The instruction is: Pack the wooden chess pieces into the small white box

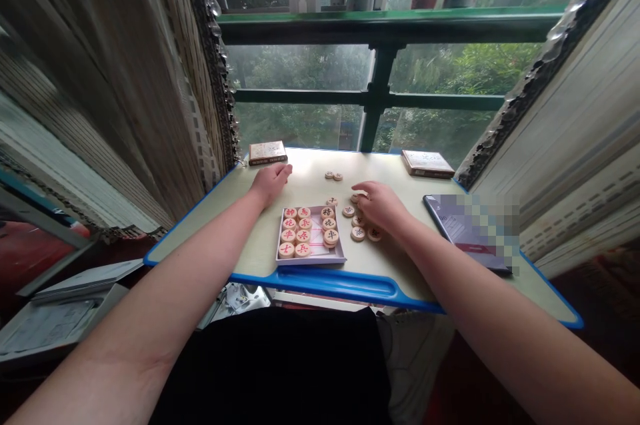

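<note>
My left hand (273, 182) rests on the table with its fingers curled in, just in front of a small flat box at the back left; nothing shows in it. Over a loose group of round wooden Chinese chess pieces (357, 233) reaches my right hand (383, 205), its fingers apart and the tips at the far pieces, partly covering them. Between my arms lies a shallow open box (311, 261). Red-marked pieces (303, 236) fill its left columns, and black-marked pieces (330, 236) form a column at its right. Another piece (333, 201) lies by the box's far edge.
Two loose pieces (338, 177) lie farther back. Flat boxes stand at the back left (268, 152) and back right (427, 163). A dark, partly blurred flat object (465, 232) lies at right. The table has a blue front rim (340, 284); curtains hang on both sides.
</note>
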Demonstrator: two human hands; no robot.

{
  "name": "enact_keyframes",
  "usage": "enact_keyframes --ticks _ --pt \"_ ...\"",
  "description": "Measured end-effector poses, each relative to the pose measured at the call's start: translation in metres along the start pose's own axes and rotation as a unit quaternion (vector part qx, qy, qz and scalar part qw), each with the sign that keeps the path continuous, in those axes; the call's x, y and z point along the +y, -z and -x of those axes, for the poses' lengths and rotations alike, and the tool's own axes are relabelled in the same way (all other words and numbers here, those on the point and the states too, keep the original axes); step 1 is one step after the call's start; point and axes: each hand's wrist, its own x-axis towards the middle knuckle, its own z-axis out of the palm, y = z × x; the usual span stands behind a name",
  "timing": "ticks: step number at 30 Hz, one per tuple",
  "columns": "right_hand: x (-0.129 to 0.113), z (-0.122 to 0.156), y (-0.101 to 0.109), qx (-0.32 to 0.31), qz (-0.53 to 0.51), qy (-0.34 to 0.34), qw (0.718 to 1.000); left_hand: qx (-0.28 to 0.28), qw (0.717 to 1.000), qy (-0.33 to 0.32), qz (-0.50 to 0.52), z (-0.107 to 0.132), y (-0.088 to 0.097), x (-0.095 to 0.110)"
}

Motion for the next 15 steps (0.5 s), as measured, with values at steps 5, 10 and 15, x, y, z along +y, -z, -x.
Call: enact_keyframes --ticks 5,10,15 --pt "-0.006 0.002 -0.006 -0.028 0.02 0.013 0.999 -0.037 0.999 -0.012 -0.014 0.001 0.0 -0.004" --pt "-0.007 0.006 0.008 -0.061 0.023 0.034 0.997 -0.057 0.998 -0.005 -0.023 0.002 0.0 -0.001" --pt "-0.006 0.011 0.018 -0.131 -0.006 0.15 0.98 -0.075 0.997 -0.001 -0.035 0.003 0.002 0.002"
